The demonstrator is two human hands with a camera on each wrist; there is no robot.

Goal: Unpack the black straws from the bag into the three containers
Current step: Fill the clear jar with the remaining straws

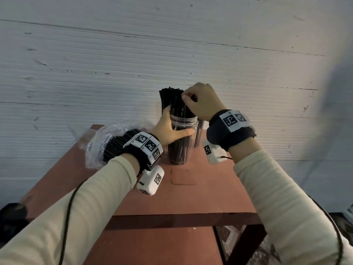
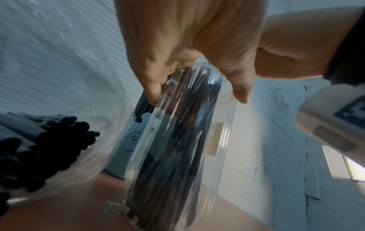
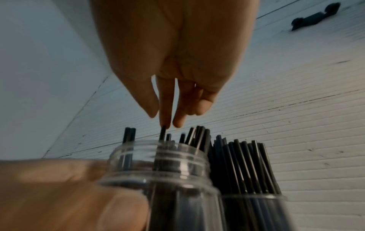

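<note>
A clear plastic jar partly filled with black straws stands on the red-brown table. My left hand grips the jar just below its threaded neck; the left wrist view shows thumb and fingers of that hand round the jar. My right hand hovers over the jar mouth. In the right wrist view its straight index finger touches the top of one straw. The clear bag, holding a bundle of straws, lies left of the jar.
A second clear container packed with straws stands right of the jar. A pale blue holder with a smiley face stands behind it, also filled. A white ribbed wall runs close behind the table. The table's near half is bare.
</note>
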